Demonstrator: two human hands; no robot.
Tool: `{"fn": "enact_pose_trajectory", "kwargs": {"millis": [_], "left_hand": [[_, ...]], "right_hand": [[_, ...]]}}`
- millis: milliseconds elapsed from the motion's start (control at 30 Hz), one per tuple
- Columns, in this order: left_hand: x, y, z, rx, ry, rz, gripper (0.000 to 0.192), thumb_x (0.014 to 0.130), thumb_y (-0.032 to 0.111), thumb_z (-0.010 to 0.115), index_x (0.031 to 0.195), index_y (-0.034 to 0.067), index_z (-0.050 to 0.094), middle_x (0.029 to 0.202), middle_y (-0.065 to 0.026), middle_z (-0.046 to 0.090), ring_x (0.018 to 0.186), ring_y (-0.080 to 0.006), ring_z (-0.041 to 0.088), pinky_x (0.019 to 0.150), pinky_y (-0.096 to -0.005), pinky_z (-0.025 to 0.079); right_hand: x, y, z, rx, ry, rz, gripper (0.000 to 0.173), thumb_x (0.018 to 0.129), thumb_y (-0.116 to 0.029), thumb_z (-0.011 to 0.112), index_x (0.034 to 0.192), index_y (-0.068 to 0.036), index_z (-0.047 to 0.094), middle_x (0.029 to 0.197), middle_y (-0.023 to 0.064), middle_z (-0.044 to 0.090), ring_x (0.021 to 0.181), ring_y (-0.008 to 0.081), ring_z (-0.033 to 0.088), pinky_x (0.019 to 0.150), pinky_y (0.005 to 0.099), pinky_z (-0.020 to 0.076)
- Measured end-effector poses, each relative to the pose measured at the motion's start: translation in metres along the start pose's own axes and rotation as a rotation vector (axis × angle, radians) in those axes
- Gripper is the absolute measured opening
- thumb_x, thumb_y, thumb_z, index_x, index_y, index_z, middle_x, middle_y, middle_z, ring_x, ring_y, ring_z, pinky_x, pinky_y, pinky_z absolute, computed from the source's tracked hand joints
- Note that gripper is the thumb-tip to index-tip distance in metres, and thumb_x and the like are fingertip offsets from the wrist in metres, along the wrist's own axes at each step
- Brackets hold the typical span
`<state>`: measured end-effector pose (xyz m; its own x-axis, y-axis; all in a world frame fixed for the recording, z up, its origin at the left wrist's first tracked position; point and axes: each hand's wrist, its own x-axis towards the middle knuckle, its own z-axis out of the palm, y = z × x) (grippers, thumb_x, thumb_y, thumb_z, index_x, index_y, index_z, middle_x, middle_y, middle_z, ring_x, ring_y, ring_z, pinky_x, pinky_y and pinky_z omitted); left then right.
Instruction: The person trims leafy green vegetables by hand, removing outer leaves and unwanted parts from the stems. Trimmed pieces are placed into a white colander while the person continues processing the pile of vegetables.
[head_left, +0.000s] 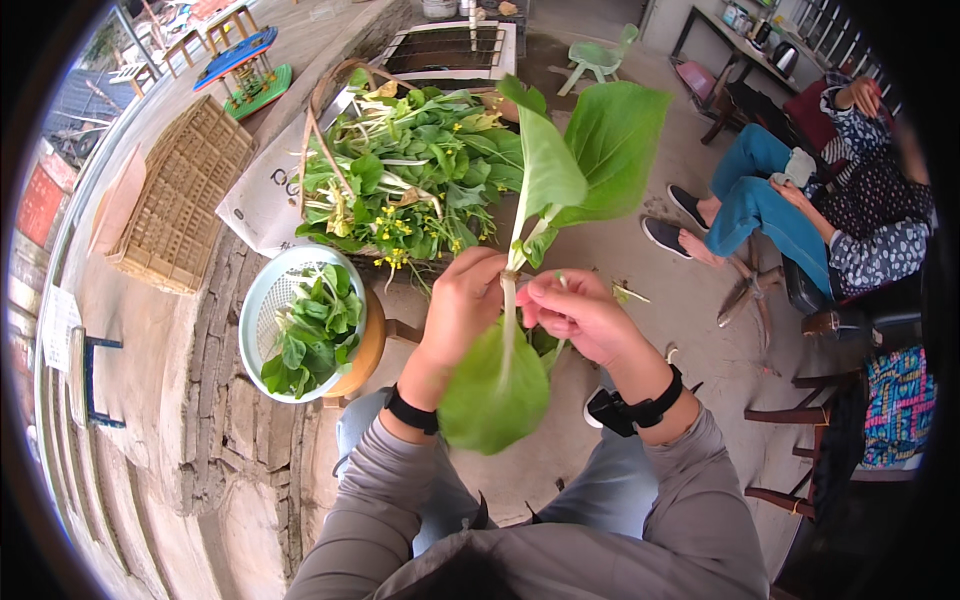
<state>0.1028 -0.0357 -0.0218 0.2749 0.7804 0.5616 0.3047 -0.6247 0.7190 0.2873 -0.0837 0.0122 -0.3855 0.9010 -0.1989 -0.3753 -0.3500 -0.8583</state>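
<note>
A leafy green vegetable plant (551, 176) with broad leaves and pale stalks is held up before me. My left hand (466, 300) grips it near its base. One large leaf (499, 397) hangs down between my wrists. Close beside the base, my right hand (574, 311) has its thumb and fingers pinched on a thin green stalk. Behind my hands lies a big heap of leafy greens (420, 165) with yellow flowers, in a basket with a tall handle. To the left, a light blue plastic colander (251, 319) holds picked leaves and rests on a wooden stool (371, 352).
A woven rectangular basket (187, 195) leans at the left by a stone ledge (247, 450). On the right a person (780, 202) sits on a chair, feet on the floor. Behind are a green plastic chair (600, 56) and a white-framed rack (450, 49). Leaf scraps lie on the floor.
</note>
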Motion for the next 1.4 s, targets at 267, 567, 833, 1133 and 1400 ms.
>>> {"fn": "enact_pose_trajectory", "kwargs": {"millis": [267,567,833,1133,1400], "left_hand": [[0.0,0.005,0.002,0.148,0.03,0.045,0.025,0.074,-0.007,0.064,0.095,0.005,0.07,0.093,-0.0093,0.066,0.078,-0.0295,0.067,0.067,-0.0363,0.056],[0.0,0.012,0.002,0.099,0.007,-0.042,0.021,0.077,-0.006,0.065,0.094,0.004,0.07,0.083,-0.0099,0.065,0.072,-0.0274,0.067,0.063,-0.034,0.054],[-0.002,0.012,-0.002,-0.137,-0.174,-0.349,0.019,0.077,-0.003,0.069,0.094,0.003,0.072,0.078,-0.0128,0.067,0.071,-0.0199,0.067,0.066,-0.0299,0.053],[0.001,-0.007,-0.012,-0.28,-0.129,-0.458,0.013,0.079,-0.003,0.073,0.092,0.0,0.069,0.073,0.0018,0.065,0.064,-0.0035,0.057,0.059,-0.0207,0.046],[0.002,-0.017,-0.025,-0.469,-0.188,-0.51,0.018,0.082,-0.004,0.072,0.098,0.002,0.069,0.083,-0.0005,0.07,0.073,-0.0055,0.062,0.065,-0.0204,0.051]], "right_hand": [[0.013,0.007,0.0,0.039,0.11,0.168,0.033,0.089,-0.027,0.06,0.107,-0.001,0.067,0.087,0.0137,0.068,0.063,0.0063,0.057,0.048,0.0162,0.0353],[0.019,0.017,-0.008,-0.012,0.116,0.089,0.021,0.093,-0.019,0.063,0.105,-0.002,0.066,0.083,0.0104,0.068,0.07,0.0122,0.063,0.059,0.0219,0.0459],[0.011,0.017,0.003,-0.984,0.24,-0.306,0.015,0.094,-0.016,0.061,0.101,-0.002,0.061,0.07,0.0091,0.062,0.065,0.0149,0.061,0.059,0.0336,0.0464],[-0.007,-0.007,-0.025,-0.227,-0.03,0.013,0.021,0.097,-0.019,0.058,0.109,-0.002,0.062,0.081,0.0015,0.06,0.066,0.0079,0.054,0.057,0.0234,0.0393],[0.023,0.048,-0.064,0.018,0.343,0.173,0.036,0.094,-0.021,0.064,0.126,-0.007,0.054,0.115,0.0107,0.065,0.108,0.0208,0.062,0.093,0.0327,0.0471]]}}
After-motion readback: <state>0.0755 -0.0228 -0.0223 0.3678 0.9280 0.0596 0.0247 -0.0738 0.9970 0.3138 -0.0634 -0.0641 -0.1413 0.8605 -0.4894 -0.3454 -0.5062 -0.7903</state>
